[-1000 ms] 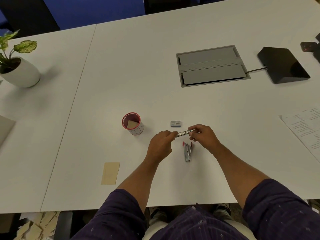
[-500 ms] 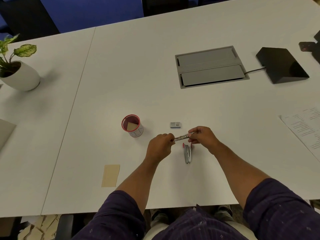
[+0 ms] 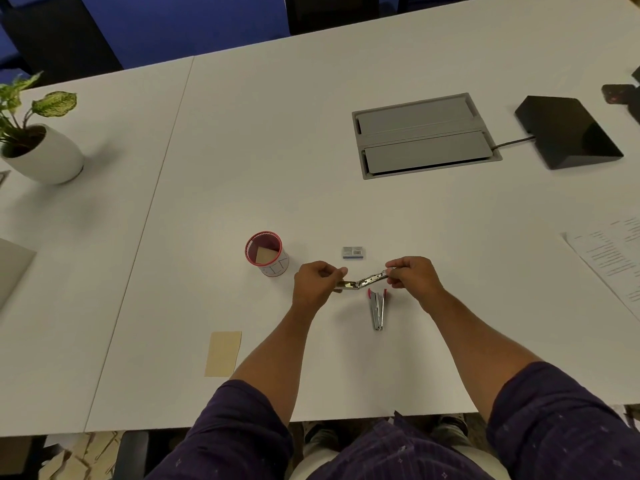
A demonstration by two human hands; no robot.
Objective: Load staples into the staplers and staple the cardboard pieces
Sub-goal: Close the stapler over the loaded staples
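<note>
1. Bottom of frame: dark purple sleeves (image 3: 239,434), both forearms reach up to frame centre.
2. Lower left: tan cardboard piece (image 3: 223,353) flat on the white table (image 3: 346,188).
3. Centre: second stapler (image 3: 377,309) lies on the table just below the hands, red end pointing away.
4. Left hand (image 3: 313,284) and right hand (image 3: 414,277) each pinch one end of an opened metal stapler (image 3: 363,281), held above the table.
5. Just above: small staple box (image 3: 353,252); left of it, red-rimmed cup (image 3: 265,252) holding cardboard.
6. Upper right: grey cable hatch (image 3: 424,135), black device (image 3: 568,131). Upper left: potted plant (image 3: 38,140).
</note>
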